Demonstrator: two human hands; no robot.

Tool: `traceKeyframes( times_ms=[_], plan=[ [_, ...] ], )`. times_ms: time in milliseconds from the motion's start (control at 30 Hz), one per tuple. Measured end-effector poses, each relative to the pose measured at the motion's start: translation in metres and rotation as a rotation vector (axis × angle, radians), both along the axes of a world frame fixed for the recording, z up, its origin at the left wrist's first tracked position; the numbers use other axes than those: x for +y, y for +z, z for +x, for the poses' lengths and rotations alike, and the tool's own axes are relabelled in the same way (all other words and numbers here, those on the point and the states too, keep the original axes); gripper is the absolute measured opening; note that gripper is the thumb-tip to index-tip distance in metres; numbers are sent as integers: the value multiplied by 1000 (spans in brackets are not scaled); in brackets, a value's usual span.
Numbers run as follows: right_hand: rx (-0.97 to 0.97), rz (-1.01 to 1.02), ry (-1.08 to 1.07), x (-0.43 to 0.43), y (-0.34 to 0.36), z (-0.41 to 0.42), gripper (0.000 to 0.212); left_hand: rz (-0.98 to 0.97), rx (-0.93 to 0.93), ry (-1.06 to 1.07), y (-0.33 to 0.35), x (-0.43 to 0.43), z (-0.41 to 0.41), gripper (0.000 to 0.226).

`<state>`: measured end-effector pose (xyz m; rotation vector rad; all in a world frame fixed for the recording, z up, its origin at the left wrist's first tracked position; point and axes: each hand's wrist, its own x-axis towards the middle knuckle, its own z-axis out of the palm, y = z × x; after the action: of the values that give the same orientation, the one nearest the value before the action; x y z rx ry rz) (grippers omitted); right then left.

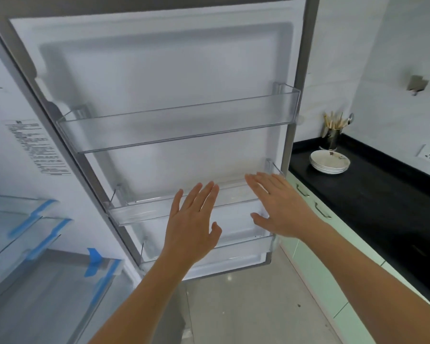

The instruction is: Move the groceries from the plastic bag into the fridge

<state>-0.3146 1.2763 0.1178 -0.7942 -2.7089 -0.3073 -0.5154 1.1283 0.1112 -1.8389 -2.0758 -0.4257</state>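
Looking at the open fridge door here, inner side facing us, and both hands are up in front of it w/ nothing in them. Left hand: fingers straight and spread, palm toward the door. Right hand: same, flat and splayed, thumb out. No pinch or grip on either side.

Progress, as far as this view goes: approx zero items stowed. Top door bin holds nothing, middle door bin nothing, bottom door bin nothing visible. Over on the left, the fridge interior shows glass shelves w/ blue tape on the edges, no food on the parts in frame. So I'd judge it's early: door's open, loading not yet begun.

The plastic bag and the groceries are not in view, so where they sit relative to the hands can't be told. The fridge itself is right there: left hand overlaps the front of the middle bin, right hand's fingertips reach over that bin's right end. Touching or just hovering? Can't tell.

Off right: black counter, stack of plates, utensil holder.
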Motion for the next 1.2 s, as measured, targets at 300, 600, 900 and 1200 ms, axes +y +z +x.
traceKeyframes(
  times_ms=[300, 600, 900, 1200],
  plan=[
    [-16, -41, -17, 8, 3, -1, 85, 22, -15, -7, -1, 8, 1, 81],
    [234, -42, -325, -58, -6, 66, 67, 69, -112, -450, 1, 34, 75, 66],
    [221, -28, -860, -149, -51, 178, 68, -88, -111, -794, -40, 47, 194, 65],
    [280, -30, -1302, -260, -67, 202, 63, -192, -70, -1185, -55, 19, 256, 67]
  ],
)
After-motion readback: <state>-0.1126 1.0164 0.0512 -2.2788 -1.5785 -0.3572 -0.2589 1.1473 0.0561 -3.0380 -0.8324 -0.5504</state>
